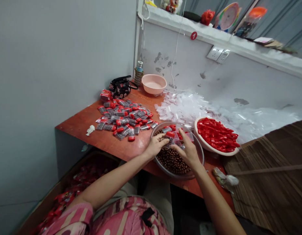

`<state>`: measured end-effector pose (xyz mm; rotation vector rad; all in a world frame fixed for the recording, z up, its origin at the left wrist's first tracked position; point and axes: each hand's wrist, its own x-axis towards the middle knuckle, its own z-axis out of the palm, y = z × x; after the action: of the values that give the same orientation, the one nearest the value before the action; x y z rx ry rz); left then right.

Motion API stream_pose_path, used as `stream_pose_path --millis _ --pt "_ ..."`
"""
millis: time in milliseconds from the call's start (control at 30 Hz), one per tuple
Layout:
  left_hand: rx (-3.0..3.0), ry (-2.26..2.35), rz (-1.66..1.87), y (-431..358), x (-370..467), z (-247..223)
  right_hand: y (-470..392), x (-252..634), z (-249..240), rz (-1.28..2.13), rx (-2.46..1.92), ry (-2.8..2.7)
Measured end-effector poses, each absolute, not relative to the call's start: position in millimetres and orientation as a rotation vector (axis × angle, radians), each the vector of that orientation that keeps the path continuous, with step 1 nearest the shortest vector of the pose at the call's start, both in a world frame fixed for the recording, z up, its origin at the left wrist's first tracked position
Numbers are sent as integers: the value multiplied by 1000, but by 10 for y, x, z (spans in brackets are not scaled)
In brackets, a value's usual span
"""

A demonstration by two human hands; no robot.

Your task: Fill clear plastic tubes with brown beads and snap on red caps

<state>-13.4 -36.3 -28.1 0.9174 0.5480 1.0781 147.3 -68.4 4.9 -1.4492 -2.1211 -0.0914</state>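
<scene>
My left hand [156, 145] is closed around a small clear container with a red cap [170, 134], above a round basin [200, 160] of shiny brown beads [172, 159]. Facing it, my right hand [187, 150] has its thumb and fingers apart, close to clear plastic pieces; whether it touches them is hard to tell. Several clear containers and red caps lie on the beads at the basin's far side, partly hidden by my hands. To the left, a pile of filled red-capped containers [126, 117] is spread over the table.
A pale bowl of red caps [217, 135] stands right of the basin. Behind are heaped clear empty containers [182, 106] and a pink basin [154, 84]. A black bag [120, 87] sits back left. Brown cardboard [273, 173] covers the right; a knotted plastic bag [226, 179] lies near it.
</scene>
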Motion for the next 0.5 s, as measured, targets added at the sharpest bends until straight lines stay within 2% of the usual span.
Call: stream_pose_path --millis 133,267,400,500 --pt "984 663 1250 -83 -417 -300 -314 1518 122 -264 -1520 -2351" --pt "1121 1069 1462 498 -882 -424 11 1383 96 -438 -1617 -2748" --pt "1138 1229 1515 929 -1258 -540 215 1274 28 -447 -1636 -2787" --pt "1162 1307 1537 959 -1357 -533 280 1278 16 -441 -1643 -2776"
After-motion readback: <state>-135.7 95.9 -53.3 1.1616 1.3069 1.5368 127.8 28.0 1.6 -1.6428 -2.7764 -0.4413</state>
